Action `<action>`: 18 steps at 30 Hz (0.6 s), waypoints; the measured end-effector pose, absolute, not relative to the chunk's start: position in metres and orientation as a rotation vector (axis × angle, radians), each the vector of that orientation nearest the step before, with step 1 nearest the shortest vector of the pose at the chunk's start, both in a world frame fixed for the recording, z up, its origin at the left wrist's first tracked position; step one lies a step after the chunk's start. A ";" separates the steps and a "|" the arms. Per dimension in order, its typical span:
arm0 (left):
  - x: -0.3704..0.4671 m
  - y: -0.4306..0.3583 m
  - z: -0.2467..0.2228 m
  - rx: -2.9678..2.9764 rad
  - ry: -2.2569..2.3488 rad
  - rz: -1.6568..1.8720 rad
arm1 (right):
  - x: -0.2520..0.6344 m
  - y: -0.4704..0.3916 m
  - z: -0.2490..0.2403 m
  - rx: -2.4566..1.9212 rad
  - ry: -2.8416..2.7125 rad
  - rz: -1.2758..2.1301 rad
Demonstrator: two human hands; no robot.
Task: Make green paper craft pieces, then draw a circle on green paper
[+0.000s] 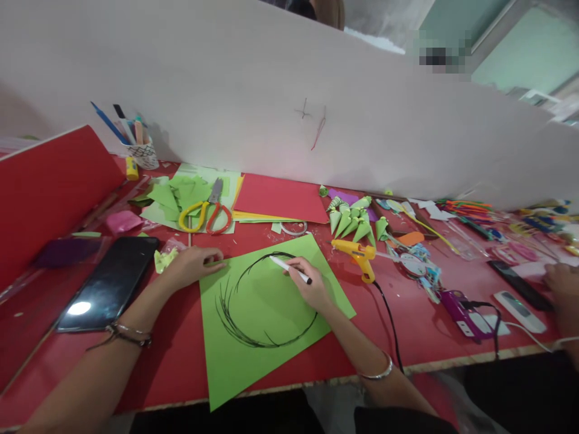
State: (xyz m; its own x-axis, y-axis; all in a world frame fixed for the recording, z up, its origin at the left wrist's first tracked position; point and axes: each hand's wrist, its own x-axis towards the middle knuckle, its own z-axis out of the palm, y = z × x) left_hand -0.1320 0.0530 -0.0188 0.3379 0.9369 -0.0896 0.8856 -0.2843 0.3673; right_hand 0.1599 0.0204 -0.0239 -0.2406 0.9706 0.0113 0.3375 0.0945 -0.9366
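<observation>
A sheet of green paper (280,301) lies on the red table, its lower corner reaching past the front edge. A wreath-like circle of black strokes is drawn on it, denser on the left side. My right hand (312,286) is closed around a white marker with a black end (289,267), its tip on the top of the circle. At the sheet's upper left edge rests my left hand (196,267), loosely curled, a gap between thumb and fingers, nothing visible in it. Beyond it lie scissors (209,211) with yellow and red handles.
A black phone (111,283) lies left. Behind are green scraps (181,196), red sheets (280,198), a pen cup (143,154) and green paper cones (353,218). A yellow glue gun (359,256) with a cord sits right, near a purple device (464,313). Another person's hand (561,283) is far right.
</observation>
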 end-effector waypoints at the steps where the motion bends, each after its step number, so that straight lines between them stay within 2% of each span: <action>1: -0.132 0.053 -0.019 2.268 1.610 0.204 | 0.160 0.020 -0.024 -1.300 -1.695 1.142; 18: -0.132 0.054 -0.025 2.299 1.621 0.227 | 0.153 0.016 -0.023 -1.303 -1.892 0.938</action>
State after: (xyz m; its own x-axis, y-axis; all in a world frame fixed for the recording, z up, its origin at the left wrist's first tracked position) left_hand -0.1321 0.0543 -0.0249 0.3444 0.9374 -0.0524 0.8868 -0.3064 0.3461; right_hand 0.1535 0.0162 -0.0232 -0.2963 0.9485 0.1119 0.4848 0.2503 -0.8380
